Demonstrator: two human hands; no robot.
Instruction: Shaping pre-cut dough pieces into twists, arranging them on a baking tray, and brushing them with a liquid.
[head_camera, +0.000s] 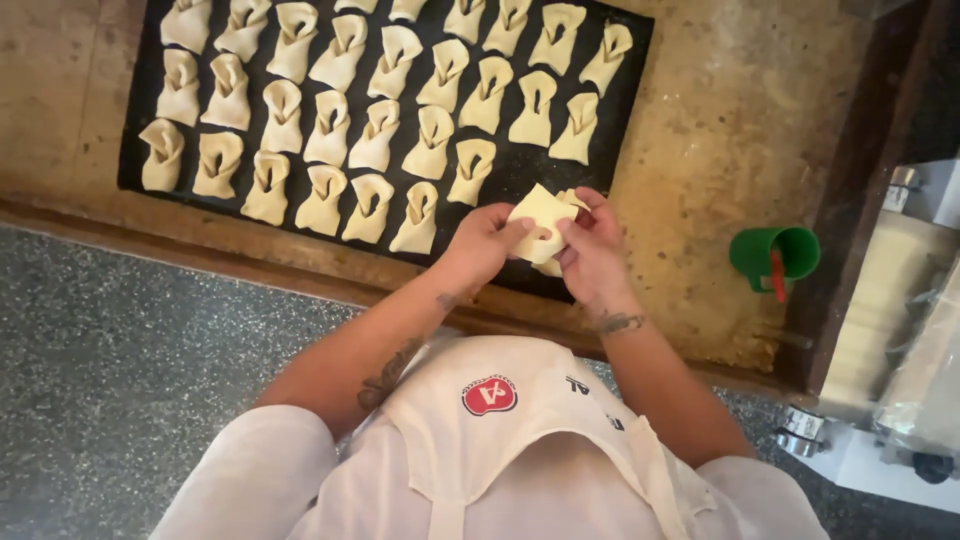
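Floured stone worktop (760, 110), dark baking tray (625, 75) packed with rows of folded dough parcels (375, 135). Left hand (480, 245) and right hand (592, 245) both pinch one thin dough square (540, 215), held above tray's near edge, apart from it. Risks: thin sheet tearing under tight pinch; fold slipping open. Green cup (778, 255) well apart, right.

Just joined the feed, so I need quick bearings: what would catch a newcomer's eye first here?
First, the black tray on the floured worktop, filled with rows of folded pastries across the upper left. Next, at the tray's near edge, the left hand and right hand pinch a pale dough piece between them. To the right, a green cup stands by the worktop's edge.
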